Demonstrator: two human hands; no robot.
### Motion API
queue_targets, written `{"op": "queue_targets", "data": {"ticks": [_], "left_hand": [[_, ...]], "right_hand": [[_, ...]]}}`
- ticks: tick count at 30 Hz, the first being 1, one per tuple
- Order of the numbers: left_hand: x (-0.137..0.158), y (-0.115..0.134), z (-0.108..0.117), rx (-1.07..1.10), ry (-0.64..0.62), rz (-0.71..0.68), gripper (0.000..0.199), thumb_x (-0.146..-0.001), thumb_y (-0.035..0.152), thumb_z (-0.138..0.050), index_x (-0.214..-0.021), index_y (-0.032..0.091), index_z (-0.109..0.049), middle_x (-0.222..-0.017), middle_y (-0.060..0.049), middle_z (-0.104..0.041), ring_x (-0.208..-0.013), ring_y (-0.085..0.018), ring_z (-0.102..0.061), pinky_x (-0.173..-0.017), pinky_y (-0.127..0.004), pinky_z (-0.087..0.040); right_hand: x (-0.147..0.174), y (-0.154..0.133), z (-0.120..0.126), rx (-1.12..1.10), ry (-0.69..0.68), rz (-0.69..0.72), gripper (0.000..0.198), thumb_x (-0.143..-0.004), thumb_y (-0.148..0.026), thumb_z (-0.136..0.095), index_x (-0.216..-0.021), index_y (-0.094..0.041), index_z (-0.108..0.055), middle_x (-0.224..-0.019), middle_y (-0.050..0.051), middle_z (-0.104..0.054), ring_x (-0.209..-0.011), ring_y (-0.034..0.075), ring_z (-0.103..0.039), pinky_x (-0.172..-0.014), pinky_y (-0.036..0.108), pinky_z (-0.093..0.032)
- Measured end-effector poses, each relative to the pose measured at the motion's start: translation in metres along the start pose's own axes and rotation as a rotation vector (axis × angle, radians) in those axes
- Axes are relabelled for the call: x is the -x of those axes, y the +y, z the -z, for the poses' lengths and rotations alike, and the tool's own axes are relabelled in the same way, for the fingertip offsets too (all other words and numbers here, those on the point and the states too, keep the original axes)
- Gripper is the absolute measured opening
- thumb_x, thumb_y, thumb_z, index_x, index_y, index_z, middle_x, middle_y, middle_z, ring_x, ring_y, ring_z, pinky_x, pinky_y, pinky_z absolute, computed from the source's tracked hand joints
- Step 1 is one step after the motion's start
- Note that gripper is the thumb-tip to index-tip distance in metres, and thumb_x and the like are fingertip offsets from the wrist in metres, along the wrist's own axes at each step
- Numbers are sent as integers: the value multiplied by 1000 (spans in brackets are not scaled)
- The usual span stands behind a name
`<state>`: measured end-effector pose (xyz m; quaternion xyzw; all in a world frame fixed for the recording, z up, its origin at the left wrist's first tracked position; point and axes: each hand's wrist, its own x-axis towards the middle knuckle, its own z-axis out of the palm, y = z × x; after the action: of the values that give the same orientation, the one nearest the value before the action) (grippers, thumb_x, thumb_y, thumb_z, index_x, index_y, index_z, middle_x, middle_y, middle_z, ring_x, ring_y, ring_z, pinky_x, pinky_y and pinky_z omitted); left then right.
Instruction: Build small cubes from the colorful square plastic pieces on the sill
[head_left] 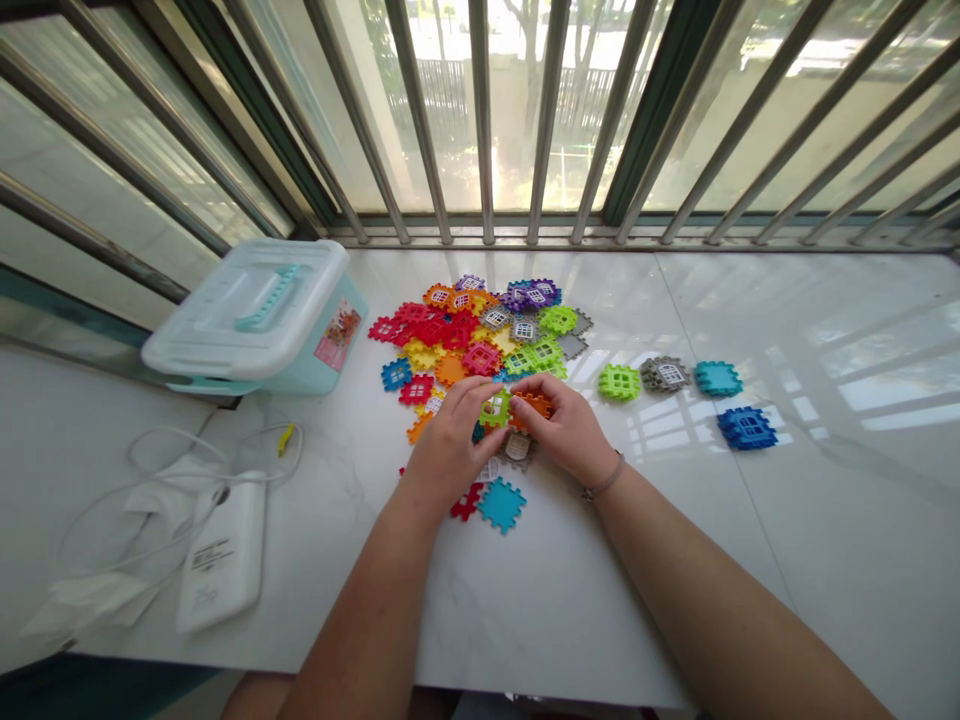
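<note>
My left hand (448,440) is closed around a lime green window tile (495,408), a square plastic building piece with notched edges. From the other side, my right hand (562,425) has its thumb and fingertips at the tile's right edge. Orange tiles (534,404) show between the fingers of that hand; whether it touches them I cannot tell. Under and around both hands spreads a mixed pile of notched tiles (450,330) in red, orange, yellow, purple, grey and green. Nearer me lie a light blue tile (502,504) and a red tile (466,502), partly beneath my left wrist.
Small stacks sit to the right: green tiles (619,382), grey tiles (665,374), teal tiles (718,378) and blue tiles (748,428). A lidded box (255,310) stands left, behind a white power bank (223,555) with a cable (135,450). Metal bars (486,120) rise behind.
</note>
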<state>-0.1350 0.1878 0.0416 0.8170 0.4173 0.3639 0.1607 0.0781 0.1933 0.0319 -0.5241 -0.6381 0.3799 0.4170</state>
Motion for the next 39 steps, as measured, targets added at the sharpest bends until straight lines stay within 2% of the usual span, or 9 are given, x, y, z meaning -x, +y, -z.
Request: {"op": "queue_targets", "data": {"ticks": [12, 39], "left_hand": [[-1, 0, -1, 12, 9, -26, 55, -98, 14, -73, -149, 26, -54, -145, -14, -63, -141, -28, -62, -123, -50, -53], [0, 1, 0, 24, -15, 1, 54, -99, 18, -73, -149, 28, -55, -147, -12, -62, -141, -28, -62, -121, -50, -55]], "right_hand": [[0, 2, -1, 14, -7, 12, 25, -100, -47, -71, -114, -27, -74, -109, 3, -80, -96, 23, -74, -91, 37, -57], [-1, 0, -1, 65, -9, 29, 23, -101, -46, -69, -115, -28, -73, -111, 3, -81, -99, 25, -75, -90, 38, -56]]}}
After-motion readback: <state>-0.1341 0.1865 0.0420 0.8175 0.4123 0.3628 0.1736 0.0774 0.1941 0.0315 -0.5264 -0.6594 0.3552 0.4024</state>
